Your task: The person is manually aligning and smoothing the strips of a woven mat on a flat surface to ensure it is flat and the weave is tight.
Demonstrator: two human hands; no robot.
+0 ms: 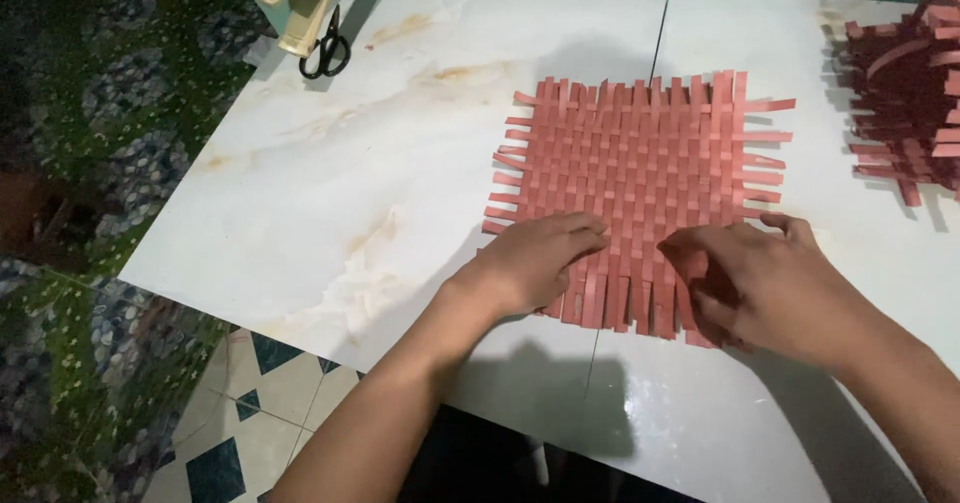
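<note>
A square woven mat of pink paper strips (640,163) lies flat on the white marbled tabletop (350,163), right of centre, with its near edge under both hands. It looks very light and limp: the loose strip ends stick out on all four sides like a fringe, and the weave appears to hold by friction alone, so it would likely sag or slip apart if lifted by one corner. The strips probably crease and tear easily. The safest hold, by my reading, is flat pressure on the woven middle, or a pinch on a single strip end near the weave.

The left hand (535,263) rests palm down on the near left part of the mat, fingers together and stretched flat over the strips, pinning them. The right hand (760,283) sits at the near right edge, fingers curled and slightly apart over the strip ends; whether it pinches one strip I cannot tell.

Counted: one mat in hand, two hands, one pair of black-handled scissors (327,51) at the far left, and one heap of darker red woven strip work (905,93) at the far right edge. Pale wooden pieces (300,3) lie beyond the scissors; their number is unclear.
</note>
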